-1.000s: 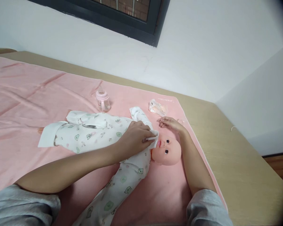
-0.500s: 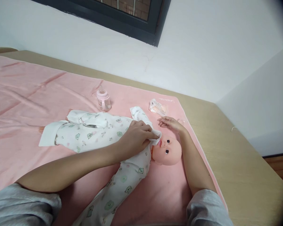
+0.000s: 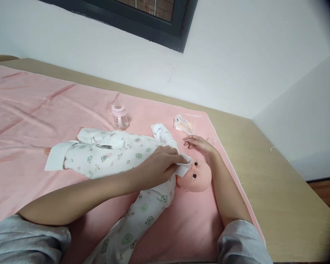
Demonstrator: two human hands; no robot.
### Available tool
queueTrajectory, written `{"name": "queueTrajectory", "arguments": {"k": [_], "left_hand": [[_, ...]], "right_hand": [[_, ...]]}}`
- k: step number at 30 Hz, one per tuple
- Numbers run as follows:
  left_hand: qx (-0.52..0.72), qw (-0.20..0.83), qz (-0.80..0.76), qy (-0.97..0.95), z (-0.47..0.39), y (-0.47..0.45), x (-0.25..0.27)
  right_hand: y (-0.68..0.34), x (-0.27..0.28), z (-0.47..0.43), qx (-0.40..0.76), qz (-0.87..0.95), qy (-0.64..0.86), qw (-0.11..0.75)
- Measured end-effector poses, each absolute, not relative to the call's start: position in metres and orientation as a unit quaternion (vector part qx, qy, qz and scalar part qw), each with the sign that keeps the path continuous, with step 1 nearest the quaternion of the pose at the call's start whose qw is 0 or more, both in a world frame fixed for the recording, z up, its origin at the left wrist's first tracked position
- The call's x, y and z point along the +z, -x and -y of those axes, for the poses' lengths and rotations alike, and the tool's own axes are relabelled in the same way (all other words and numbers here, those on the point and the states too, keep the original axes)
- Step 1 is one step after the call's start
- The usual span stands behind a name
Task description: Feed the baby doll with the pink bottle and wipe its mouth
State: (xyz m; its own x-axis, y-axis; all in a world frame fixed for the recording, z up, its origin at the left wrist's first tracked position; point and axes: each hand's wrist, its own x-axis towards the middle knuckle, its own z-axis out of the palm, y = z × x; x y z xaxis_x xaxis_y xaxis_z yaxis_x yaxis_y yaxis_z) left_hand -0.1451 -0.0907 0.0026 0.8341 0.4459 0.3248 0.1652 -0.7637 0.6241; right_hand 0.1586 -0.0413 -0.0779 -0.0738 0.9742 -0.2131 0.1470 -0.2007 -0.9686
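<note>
Here, a left hand point(image 3: 165, 161) pinches a folded white cloth point(image 3: 183, 170) over the mouth of one bald, smooth plastic doll point(image 3: 199, 179), lying in a white suit point(image 3: 132, 146) with green animal prints on a creased pink blanket point(image 3: 143, 113). The left forearm blocks part of the suit. Beyond the head, the right hand point(image 3: 198, 143), fingers loosely parted, nears one crumpled clear packet point(image 3: 183, 124); one pink-topped transparent bottle point(image 3: 120, 118) stands upright.

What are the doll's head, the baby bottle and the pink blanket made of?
Doll's head: probably vinyl or plastic, smooth with a soft sheen. Baby bottle: likely plastic, maybe glass, since its body is see-through. Pink blanket: matte fabric, by its creases.
</note>
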Motion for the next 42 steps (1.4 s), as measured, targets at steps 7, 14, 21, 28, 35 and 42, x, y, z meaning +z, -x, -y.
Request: {"name": "queueTrajectory", "arguments": {"k": [7, 14, 21, 28, 35, 42], "left_hand": [[0.217, 0.293, -0.183, -0.913, 0.091, 0.143, 0.002], [0.259, 0.283, -0.167, -0.908, 0.089, 0.142, -0.006], [0.275, 0.263, -0.157, -0.911, 0.089, 0.140, -0.012], [0.264, 0.253, -0.171, -0.915, 0.085, 0.141, -0.008], [0.166, 0.301, -0.197, -0.918, 0.082, 0.152, 0.020], [0.145, 0.290, -0.185, -0.928, 0.085, 0.151, 0.023]], "right_hand": [[-0.159, -0.079, 0.041, 0.538, 0.499, 0.560, 0.384], [-0.160, -0.079, 0.042, 0.539, 0.494, 0.562, 0.387], [-0.161, -0.082, 0.040, 0.533, 0.494, 0.568, 0.386], [-0.162, -0.082, 0.040, 0.538, 0.490, 0.568, 0.385], [-0.164, -0.085, 0.041, 0.542, 0.492, 0.554, 0.397], [-0.166, -0.089, 0.039, 0.540, 0.492, 0.553, 0.401]]}}
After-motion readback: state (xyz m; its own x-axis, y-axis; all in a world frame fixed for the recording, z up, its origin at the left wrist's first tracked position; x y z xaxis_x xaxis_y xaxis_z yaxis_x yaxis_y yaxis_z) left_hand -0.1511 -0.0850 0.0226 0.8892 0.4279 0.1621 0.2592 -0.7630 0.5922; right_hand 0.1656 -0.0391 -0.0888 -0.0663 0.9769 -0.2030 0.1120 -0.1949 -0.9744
